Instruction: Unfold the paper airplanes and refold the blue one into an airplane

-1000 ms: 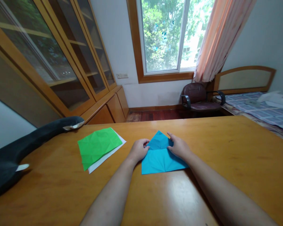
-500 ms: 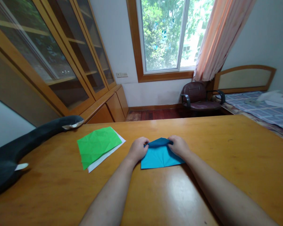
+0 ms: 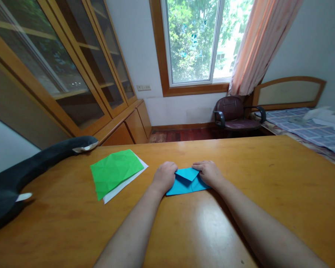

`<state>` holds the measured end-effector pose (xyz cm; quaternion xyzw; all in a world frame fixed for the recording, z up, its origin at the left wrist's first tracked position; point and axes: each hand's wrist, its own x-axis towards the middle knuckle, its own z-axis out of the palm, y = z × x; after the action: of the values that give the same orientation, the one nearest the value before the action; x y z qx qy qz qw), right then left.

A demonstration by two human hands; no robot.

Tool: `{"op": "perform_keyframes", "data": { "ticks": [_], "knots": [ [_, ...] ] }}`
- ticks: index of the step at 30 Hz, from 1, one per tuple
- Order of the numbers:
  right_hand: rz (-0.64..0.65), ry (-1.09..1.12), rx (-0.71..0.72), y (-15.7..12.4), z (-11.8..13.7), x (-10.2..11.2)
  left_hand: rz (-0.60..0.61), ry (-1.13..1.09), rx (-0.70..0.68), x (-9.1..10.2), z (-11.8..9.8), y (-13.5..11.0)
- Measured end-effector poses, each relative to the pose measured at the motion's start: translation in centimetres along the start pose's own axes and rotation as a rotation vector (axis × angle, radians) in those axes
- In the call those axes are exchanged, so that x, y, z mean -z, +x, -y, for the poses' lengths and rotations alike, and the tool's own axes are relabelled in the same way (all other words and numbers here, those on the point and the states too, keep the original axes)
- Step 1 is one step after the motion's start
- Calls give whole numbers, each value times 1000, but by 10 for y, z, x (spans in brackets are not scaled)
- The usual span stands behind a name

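Note:
A blue sheet of paper (image 3: 185,182) lies folded on the wooden table (image 3: 268,178), with a small triangular flap turned down toward me. My left hand (image 3: 164,176) presses on its left side with fingers curled closed. My right hand (image 3: 209,173) presses on its right side, fingers bent down onto the paper. Both hands hold the fold flat against the tabletop.
A crumpled green sheet (image 3: 114,171) lies over a white sheet (image 3: 125,182) to the left. A dark plush toy (image 3: 30,167) stretches along the table's left edge. Beyond the table stand a maroon chair (image 3: 234,115), a bed (image 3: 309,126) and glass-door cabinets (image 3: 72,74).
The far pointed part of the blue paper has been folded down toward me. The sheet now looks much smaller, and both hands have moved closer together over it.

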<state>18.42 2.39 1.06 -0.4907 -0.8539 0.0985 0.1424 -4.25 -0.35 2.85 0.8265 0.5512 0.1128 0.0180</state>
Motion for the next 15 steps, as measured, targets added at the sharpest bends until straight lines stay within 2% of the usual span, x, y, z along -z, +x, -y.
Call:
{"op": "perform_keyframes", "data": {
  "ticks": [5, 10, 15],
  "knots": [
    [54, -31, 8, -1, 7, 4, 102, -52, -28, -4, -12, -2],
    [112, -32, 7, -6, 13, 5, 128, -50, -53, -13, -20, -4],
    [129, -66, 23, -10, 15, 3, 204, -27, -38, -19, -24, -8]
  ]
}}
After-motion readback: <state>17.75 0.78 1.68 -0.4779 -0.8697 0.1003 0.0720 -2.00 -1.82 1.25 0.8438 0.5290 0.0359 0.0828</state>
